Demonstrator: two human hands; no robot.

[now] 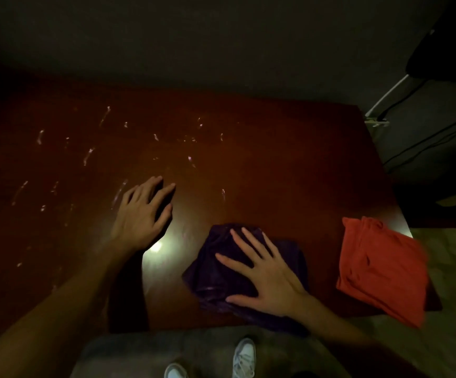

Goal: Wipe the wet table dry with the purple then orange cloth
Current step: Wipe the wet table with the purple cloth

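Observation:
A dark reddish-brown table (275,165) fills the view, with streaks and drops of water (87,156) shining over its left and middle parts. The purple cloth (210,271) lies bunched near the front edge. My right hand (265,271) presses flat on it with fingers spread. My left hand (145,211) rests on the bare tabletop to the left, fingers spread and lightly bent, holding nothing. The orange cloth (379,266) lies folded at the table's front right corner, hanging partly over the edge.
The room is dim, with a bright light reflection (156,245) on the table by my left wrist. Cables (401,99) run along the wall at the right. My shoes (244,357) and the floor show below the front edge.

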